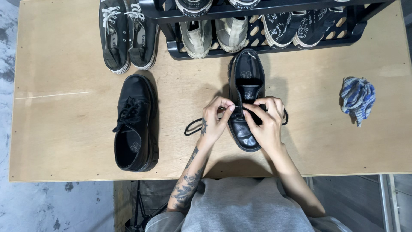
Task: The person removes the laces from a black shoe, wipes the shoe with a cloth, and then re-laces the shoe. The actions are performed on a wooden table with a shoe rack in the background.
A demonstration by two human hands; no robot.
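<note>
A head-worn camera looks straight down on a pale wooden desk. The landmark is a black leather shoe lying near the middle of the desk, its toe pointing toward the person and its open heel toward a black shoe rack just beyond it.

Far to the left of that shoe, and farther from the person than it, stands a pair of dark canvas sneakers with white laces. Below them, still well left of the central shoe, lies its match, a second black leather shoe, fully laced, toe pointing away from the person.

A black shoelace loops out on the desk just left of the central shoe. The left hand, its forearm tattooed, rests at the shoe's left edge, thumb and forefinger pinched narrow on the lace. The right hand lies over the shoe's right side, its fingers curled and pinching the lace too; the two sets of fingertips nearly meet above the eyelets.

On the rack behind the shoe sit grey sneakers and, further right, black patterned slip-ons.

Well to the right of the central shoe lies a crumpled blue and white cloth.
</note>
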